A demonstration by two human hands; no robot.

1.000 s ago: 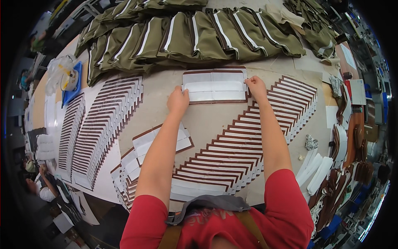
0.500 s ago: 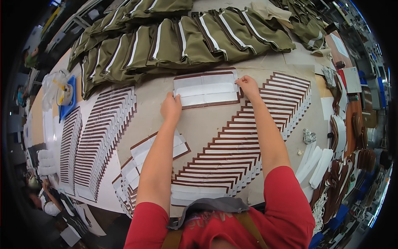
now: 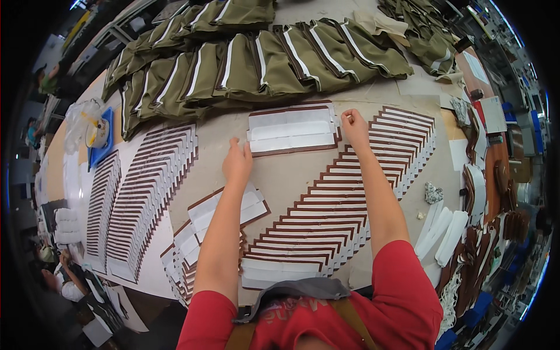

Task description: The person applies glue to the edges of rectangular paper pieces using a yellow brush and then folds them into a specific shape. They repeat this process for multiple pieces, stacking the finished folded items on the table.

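Observation:
A flat rectangular panel (image 3: 291,129), white with dark brown edging, lies on the table below the row of olive fabric pieces. My left hand (image 3: 237,164) is just off its left edge, thumb and forefinger apart, holding nothing. Beyond the panel's right edge, my right hand (image 3: 356,128) has its fingers curled together; whatever may be between them is hidden. Under my right forearm runs a long fanned row of similar brown-edged panels (image 3: 315,219). More of these panels (image 3: 216,213) lie in an overlapping pile partly covered by my left forearm.
Olive fabric pieces with white strips (image 3: 239,64) are heaped across the far side. At left are two more fanned rows (image 3: 151,186) and a blue tray (image 3: 104,143) holding a cup. White strips (image 3: 443,233) and brown pieces (image 3: 466,262) lie at the right.
Both hands have come away from the panel's edges, the left toward me and slightly left, the right slightly outward. The left fingers have opened. The panel lies almost where it was.

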